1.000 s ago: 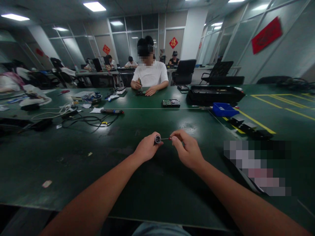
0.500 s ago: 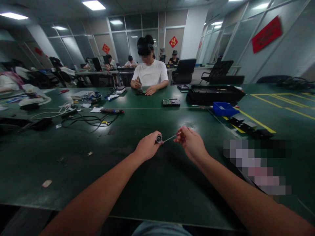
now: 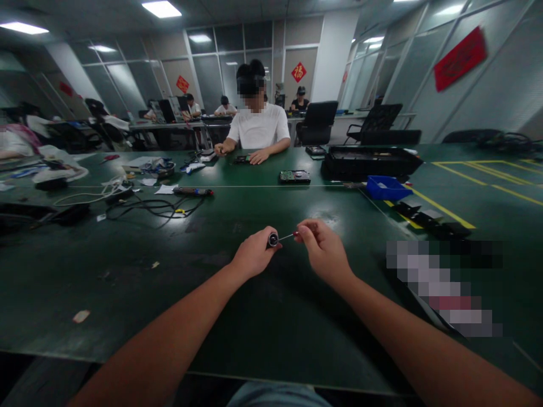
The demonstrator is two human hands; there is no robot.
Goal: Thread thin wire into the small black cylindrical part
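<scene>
My left hand is closed round a dark cylinder whose round, silver-rimmed end faces me. In the closed fingers of my right hand is a thin screwdriver, red at the end near my fingertips, where most of its handle is hidden. Its slim metal shaft points left, and the tip meets the end of the cylinder; whether it goes inside I cannot tell. Both hands are held above the green table.
Beyond my hands lies a hard drive. A blue bin, a long black tray and black blocks are to the right. Cables and an electric screwdriver lie left. A co-worker sits opposite.
My right hand has moved slightly left, bringing the screwdriver tip from the cylinder's lower edge to its round end. One hand of the co-worker has moved left, off the board.
</scene>
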